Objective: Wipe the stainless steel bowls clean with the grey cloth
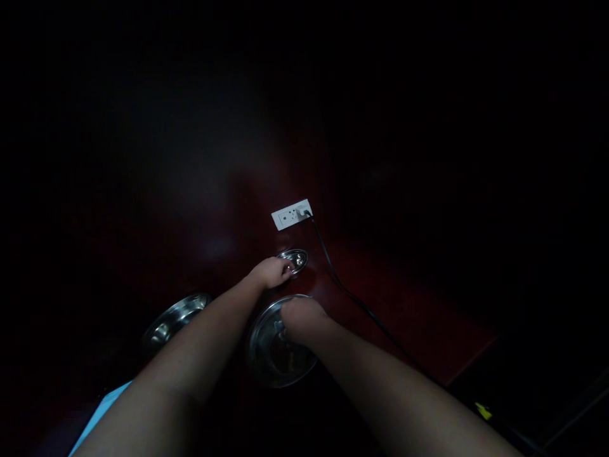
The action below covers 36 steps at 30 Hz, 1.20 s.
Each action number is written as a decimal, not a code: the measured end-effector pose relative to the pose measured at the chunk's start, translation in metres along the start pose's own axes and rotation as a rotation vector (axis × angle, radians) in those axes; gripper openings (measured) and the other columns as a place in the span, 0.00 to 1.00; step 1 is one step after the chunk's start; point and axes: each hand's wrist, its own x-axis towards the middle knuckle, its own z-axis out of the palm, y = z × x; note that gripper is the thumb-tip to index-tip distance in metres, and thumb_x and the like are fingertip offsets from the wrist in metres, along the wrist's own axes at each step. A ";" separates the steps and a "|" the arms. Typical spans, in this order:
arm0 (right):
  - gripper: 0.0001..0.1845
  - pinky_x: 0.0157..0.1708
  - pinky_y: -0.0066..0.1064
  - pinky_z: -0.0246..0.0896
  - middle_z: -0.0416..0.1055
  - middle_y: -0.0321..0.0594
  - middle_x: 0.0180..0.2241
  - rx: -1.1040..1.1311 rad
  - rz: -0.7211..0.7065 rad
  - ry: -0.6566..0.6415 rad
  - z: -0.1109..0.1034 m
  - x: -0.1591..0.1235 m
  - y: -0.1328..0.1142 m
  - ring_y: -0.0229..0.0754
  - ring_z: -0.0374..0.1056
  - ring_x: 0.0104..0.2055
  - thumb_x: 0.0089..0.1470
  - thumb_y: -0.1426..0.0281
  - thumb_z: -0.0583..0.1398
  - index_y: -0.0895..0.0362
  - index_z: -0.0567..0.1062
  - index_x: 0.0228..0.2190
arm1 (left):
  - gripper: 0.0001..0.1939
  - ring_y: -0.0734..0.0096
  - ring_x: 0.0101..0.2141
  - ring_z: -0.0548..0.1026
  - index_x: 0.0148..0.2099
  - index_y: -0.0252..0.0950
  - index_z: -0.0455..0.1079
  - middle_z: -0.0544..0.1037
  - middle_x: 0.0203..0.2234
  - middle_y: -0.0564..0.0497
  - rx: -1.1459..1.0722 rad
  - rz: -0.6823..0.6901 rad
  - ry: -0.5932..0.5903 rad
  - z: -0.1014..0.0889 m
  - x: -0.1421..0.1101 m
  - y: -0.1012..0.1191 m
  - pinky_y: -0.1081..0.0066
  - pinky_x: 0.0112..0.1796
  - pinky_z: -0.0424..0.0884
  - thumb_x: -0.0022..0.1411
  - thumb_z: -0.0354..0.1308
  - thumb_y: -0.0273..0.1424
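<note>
Dim light hides much of the detail. My left hand (272, 272) is at a small shiny steel dish (299, 258), its fingers closed on the near left side of the dish. A larger round steel dish (266, 374) lies nearer to me. Over its upper right part is my right hand (304, 320), with the fingers bent down into it. A small pale, shiny bit shows beside these fingers; its kind I cannot make out. What lies inside the larger dish is too dark to tell.
Another steel bowl (166, 320) stands at the left, partly behind my left forearm. A white socket plate (291, 214) is on the dark red wall. From its plug a black cable (349, 293) runs down to the right. A pale blue flat thing (102, 409) shows lower left, a yellow bit (483, 410) lower right.
</note>
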 end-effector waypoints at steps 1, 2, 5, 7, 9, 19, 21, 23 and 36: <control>0.13 0.36 0.35 0.66 0.74 0.48 0.38 -0.001 0.000 0.002 0.000 0.000 0.000 0.46 0.70 0.39 0.44 0.69 0.59 0.59 0.76 0.35 | 0.13 0.64 0.34 0.74 0.40 0.42 0.71 0.77 0.33 0.48 -0.002 0.001 -0.002 0.000 0.001 -0.001 0.70 0.35 0.65 0.54 0.50 0.39; 0.13 0.37 0.34 0.66 0.74 0.48 0.38 -0.001 0.003 0.004 0.001 0.000 0.000 0.46 0.70 0.40 0.44 0.69 0.59 0.59 0.76 0.35 | 0.13 0.64 0.34 0.74 0.39 0.41 0.71 0.78 0.33 0.48 -0.004 0.001 -0.005 0.001 0.001 -0.001 0.70 0.35 0.65 0.54 0.50 0.39; 0.13 0.37 0.33 0.65 0.74 0.48 0.39 0.009 0.008 -0.002 0.001 0.000 0.000 0.45 0.70 0.40 0.45 0.68 0.59 0.58 0.76 0.35 | 0.13 0.63 0.35 0.74 0.38 0.41 0.71 0.77 0.34 0.48 -0.012 -0.007 0.002 0.002 0.003 -0.002 0.69 0.36 0.65 0.55 0.49 0.39; 0.14 0.38 0.33 0.65 0.74 0.47 0.39 0.010 0.005 -0.008 0.000 0.000 0.000 0.45 0.70 0.41 0.45 0.68 0.59 0.58 0.76 0.36 | 0.14 0.63 0.36 0.74 0.39 0.40 0.71 0.77 0.36 0.47 -0.020 -0.024 0.020 0.003 0.004 -0.002 0.69 0.37 0.65 0.56 0.48 0.39; 0.14 0.38 0.34 0.65 0.74 0.47 0.39 0.004 0.002 -0.010 0.000 0.001 0.000 0.46 0.70 0.40 0.44 0.68 0.59 0.58 0.76 0.35 | 0.15 0.64 0.36 0.73 0.40 0.40 0.71 0.77 0.37 0.47 -0.029 -0.044 0.037 0.004 0.005 -0.002 0.69 0.37 0.65 0.57 0.47 0.39; 0.14 0.36 0.35 0.66 0.74 0.47 0.38 -0.003 -0.006 0.010 0.003 0.001 0.000 0.47 0.70 0.39 0.44 0.69 0.59 0.59 0.76 0.35 | 0.13 0.63 0.36 0.74 0.37 0.41 0.74 0.78 0.34 0.48 -0.111 -0.090 0.055 0.009 0.006 0.000 0.68 0.39 0.65 0.55 0.51 0.37; 0.14 0.36 0.35 0.66 0.74 0.48 0.38 -0.006 -0.007 0.009 0.002 0.000 0.000 0.47 0.70 0.39 0.44 0.70 0.58 0.60 0.76 0.35 | 0.12 0.63 0.35 0.74 0.35 0.41 0.75 0.78 0.32 0.48 -0.146 -0.101 0.069 0.009 0.004 0.000 0.68 0.38 0.66 0.54 0.51 0.37; 0.14 0.36 0.35 0.66 0.74 0.48 0.38 -0.008 -0.007 0.016 0.001 -0.001 0.000 0.46 0.70 0.39 0.44 0.70 0.58 0.60 0.76 0.35 | 0.13 0.63 0.35 0.74 0.36 0.40 0.74 0.78 0.33 0.48 -0.186 -0.115 0.105 0.009 0.000 0.000 0.68 0.39 0.66 0.55 0.51 0.38; 0.14 0.38 0.34 0.63 0.74 0.48 0.40 -0.012 -0.013 -0.003 0.011 0.002 0.007 0.48 0.69 0.41 0.45 0.68 0.59 0.57 0.76 0.36 | 0.21 0.65 0.45 0.72 0.45 0.34 0.68 0.72 0.47 0.42 -1.485 -0.789 0.838 0.058 -0.154 0.031 0.67 0.41 0.68 0.56 0.50 0.45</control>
